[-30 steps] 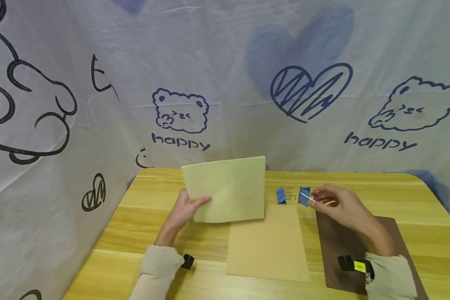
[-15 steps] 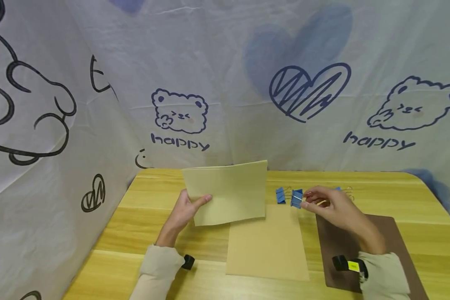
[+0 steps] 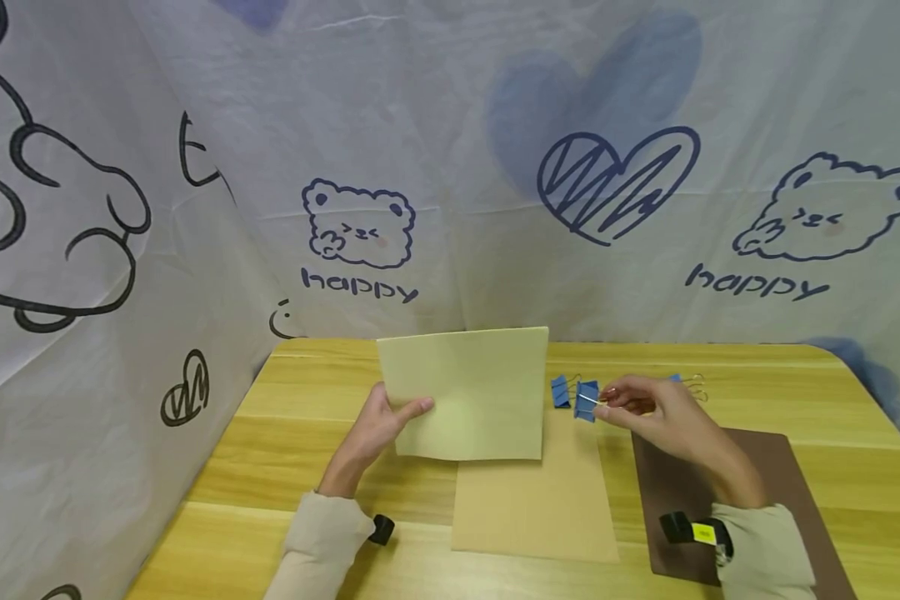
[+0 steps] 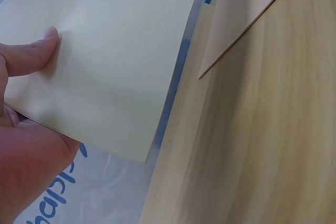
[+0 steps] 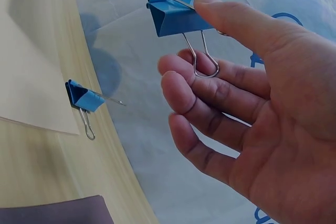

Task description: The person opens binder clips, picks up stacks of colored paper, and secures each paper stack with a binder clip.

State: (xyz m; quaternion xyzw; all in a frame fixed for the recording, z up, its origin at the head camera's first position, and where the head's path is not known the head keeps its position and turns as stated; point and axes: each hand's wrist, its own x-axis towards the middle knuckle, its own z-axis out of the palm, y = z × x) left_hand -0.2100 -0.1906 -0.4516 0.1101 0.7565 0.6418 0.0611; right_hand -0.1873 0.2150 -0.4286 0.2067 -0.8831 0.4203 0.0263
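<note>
Raised over the table, pale yellow paper [image 3: 468,396] is gripped at its left edge by my left hand [image 3: 375,425]. The thumb [image 4: 37,56] lies on the paper's near face, and the other fingers are behind it. My right hand [image 3: 663,412] holds a blue binder clip [image 3: 587,402] by its wire handles, just right of the paper and apart from it. In the right wrist view the thumb [image 5: 231,19] is on the upper handle, while curled fingers touch the lower wire loop [image 5: 207,72]. The clip's mouth faces the paper.
A second blue binder clip [image 3: 561,392] lies on the wooden table behind the held one. Another clip [image 3: 688,382] is partly hidden behind my right hand. Tan paper [image 3: 536,517] lies below the raised paper, and a dark brown sheet [image 3: 682,533] lies under the right forearm.
My right hand has moved left with the binder clip, bringing it closer to the paper. My left hand has shifted the paper slightly right and down.
</note>
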